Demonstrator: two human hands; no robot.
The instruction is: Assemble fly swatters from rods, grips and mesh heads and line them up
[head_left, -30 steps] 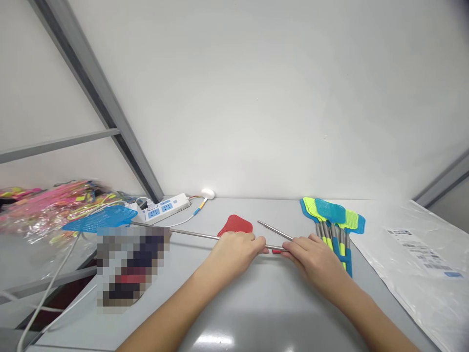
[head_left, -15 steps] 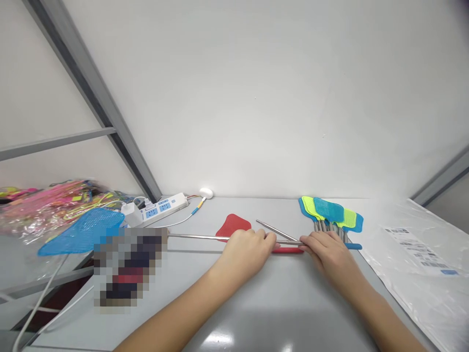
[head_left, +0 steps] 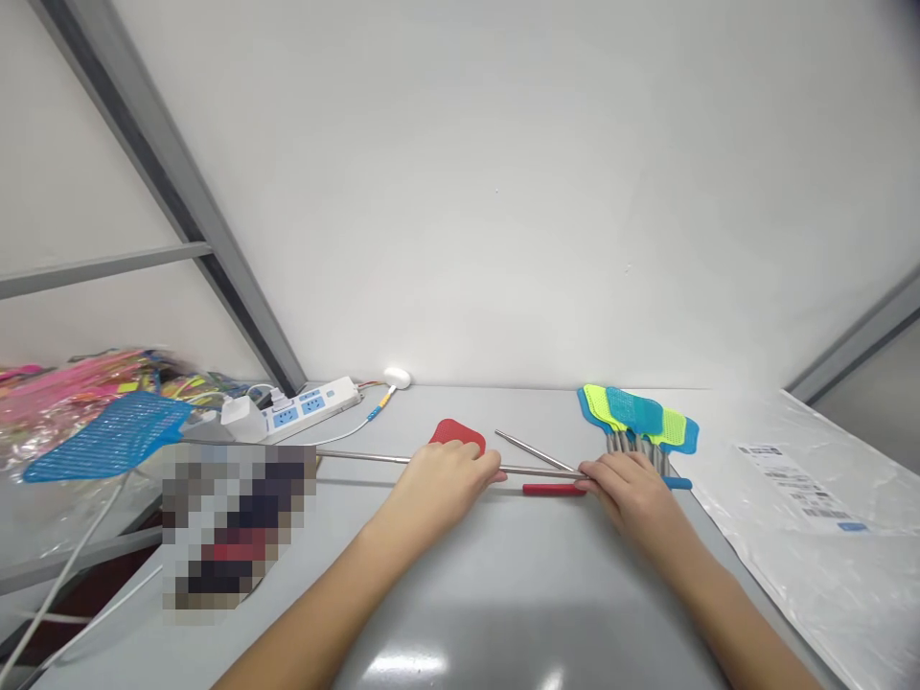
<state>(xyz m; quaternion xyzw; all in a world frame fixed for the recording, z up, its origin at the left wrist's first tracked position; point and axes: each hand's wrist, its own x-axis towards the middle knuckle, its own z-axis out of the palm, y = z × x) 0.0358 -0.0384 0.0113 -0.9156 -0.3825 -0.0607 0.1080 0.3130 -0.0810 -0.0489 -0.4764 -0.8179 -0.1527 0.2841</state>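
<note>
A blue fly swatter lies crosswise in front of me, its mesh head over the left side and its thin metal rod stretched out to the right. My left hand is closed around the middle of that rod. Farther right, my right hand grips the same swatter, and a blue handle end sticks out past it. A red swatter head shows partly behind my left hand. Between the hands lie a red handle and a loose-looking slanted metal rod.
Several blue and yellow-green fly swatters lie together behind my right hand. White plastic packaging with a printed label covers the right side. A power strip with plugs and cables, a pixelated patch and bagged colourful goods are at left.
My left hand and the blue swatter head have moved left, and the metal rod reaches out longer. More of the red handle shows. My right hand keeps its grip; the view has shifted slightly.
</note>
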